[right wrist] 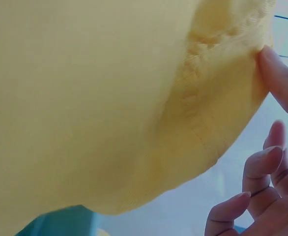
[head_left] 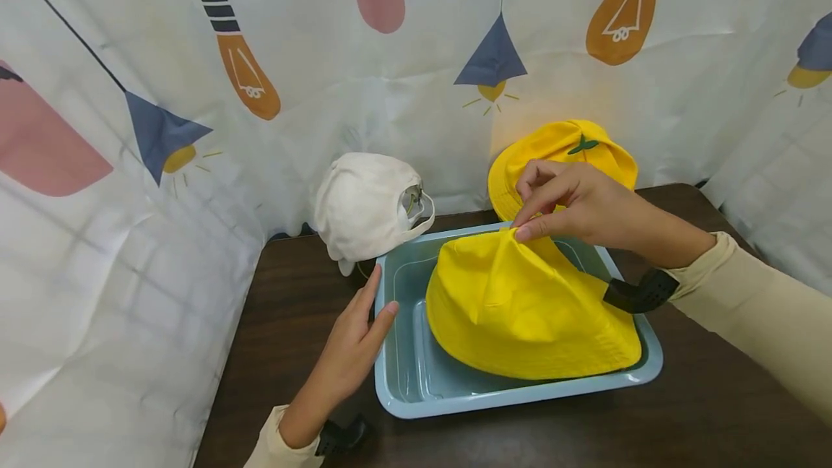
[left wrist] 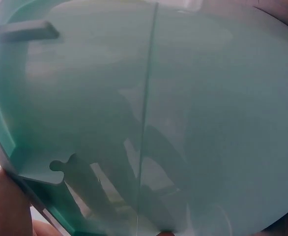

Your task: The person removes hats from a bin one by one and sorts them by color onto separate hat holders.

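Head view: right hand is pinching the yellow bucket hat's crown.
Hat is hanging inside the blue tub; left hand, fingers straight, is touching the tub's rim.

A tray is set on the table, and a bucket hat is held inside it, towards its right side. Behind the tray, against the curtain, a cap is placed at the left and a second bucket hat at the right.
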The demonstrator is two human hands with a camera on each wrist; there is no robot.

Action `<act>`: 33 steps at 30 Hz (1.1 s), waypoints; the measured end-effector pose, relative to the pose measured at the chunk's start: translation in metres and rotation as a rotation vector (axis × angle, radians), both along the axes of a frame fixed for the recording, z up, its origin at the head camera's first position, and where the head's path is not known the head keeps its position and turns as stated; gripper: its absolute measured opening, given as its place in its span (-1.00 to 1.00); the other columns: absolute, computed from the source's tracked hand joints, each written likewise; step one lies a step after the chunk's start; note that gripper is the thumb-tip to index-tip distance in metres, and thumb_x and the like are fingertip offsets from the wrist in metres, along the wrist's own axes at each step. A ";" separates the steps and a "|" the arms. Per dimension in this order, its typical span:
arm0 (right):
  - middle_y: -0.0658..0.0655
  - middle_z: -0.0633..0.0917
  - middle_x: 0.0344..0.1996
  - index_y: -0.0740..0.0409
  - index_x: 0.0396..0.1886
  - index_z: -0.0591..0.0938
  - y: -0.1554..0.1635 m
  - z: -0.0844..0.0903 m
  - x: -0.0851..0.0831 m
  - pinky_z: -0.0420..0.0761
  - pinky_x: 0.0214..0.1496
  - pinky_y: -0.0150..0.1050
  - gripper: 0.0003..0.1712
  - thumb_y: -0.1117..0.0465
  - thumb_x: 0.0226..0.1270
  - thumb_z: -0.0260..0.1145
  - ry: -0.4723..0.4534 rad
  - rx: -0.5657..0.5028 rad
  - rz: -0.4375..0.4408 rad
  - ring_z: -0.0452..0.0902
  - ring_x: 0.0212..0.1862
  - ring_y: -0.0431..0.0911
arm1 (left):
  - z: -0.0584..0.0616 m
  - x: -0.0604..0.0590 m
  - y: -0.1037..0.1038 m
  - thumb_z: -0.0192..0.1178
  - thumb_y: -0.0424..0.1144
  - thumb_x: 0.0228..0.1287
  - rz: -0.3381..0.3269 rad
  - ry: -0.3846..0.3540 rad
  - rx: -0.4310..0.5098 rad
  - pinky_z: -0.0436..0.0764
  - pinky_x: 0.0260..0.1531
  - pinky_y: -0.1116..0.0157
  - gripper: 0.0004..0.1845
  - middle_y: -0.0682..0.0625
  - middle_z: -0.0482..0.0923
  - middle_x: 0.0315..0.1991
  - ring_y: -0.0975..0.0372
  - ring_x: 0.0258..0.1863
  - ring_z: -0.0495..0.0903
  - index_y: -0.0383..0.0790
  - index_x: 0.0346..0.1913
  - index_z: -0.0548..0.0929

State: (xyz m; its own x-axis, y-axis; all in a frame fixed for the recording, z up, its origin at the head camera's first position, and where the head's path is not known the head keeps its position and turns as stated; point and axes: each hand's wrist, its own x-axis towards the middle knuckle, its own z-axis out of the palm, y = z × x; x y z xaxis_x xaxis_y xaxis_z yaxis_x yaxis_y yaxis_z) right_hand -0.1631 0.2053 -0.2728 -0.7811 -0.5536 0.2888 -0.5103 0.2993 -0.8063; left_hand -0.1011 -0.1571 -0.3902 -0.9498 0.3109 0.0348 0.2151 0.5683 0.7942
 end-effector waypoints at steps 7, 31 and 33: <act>0.10 0.50 -0.30 0.37 -0.36 0.81 0.010 0.035 -0.001 0.45 -0.39 -0.35 -0.93 0.53 0.21 0.44 0.000 -0.144 -0.063 0.35 -0.23 -0.04 | 0.000 0.000 0.001 0.00 0.08 0.61 -0.001 0.005 -0.001 0.39 0.37 -0.17 -0.23 -0.08 0.07 0.63 -0.05 0.54 0.26 -0.01 0.67 -0.07; 0.21 0.45 -0.12 0.74 -0.06 0.61 0.058 0.111 -0.026 0.64 0.10 -0.46 -0.70 0.57 0.25 0.32 0.090 -0.586 -0.247 0.34 -0.04 0.00 | 0.000 0.001 -0.004 0.01 0.02 0.62 0.009 0.026 0.001 0.35 0.40 -0.17 -0.24 -0.11 0.08 0.63 -0.05 0.55 0.23 -0.04 0.67 -0.06; 0.22 0.48 -0.13 0.73 -0.03 0.61 0.065 0.115 -0.030 0.63 0.13 -0.41 -0.69 0.56 0.26 0.31 0.100 -0.627 -0.261 0.37 -0.06 0.00 | 0.000 0.002 -0.004 0.02 -0.02 0.62 0.009 0.030 0.002 0.34 0.41 -0.17 -0.25 -0.12 0.08 0.63 -0.04 0.55 0.22 -0.05 0.67 -0.06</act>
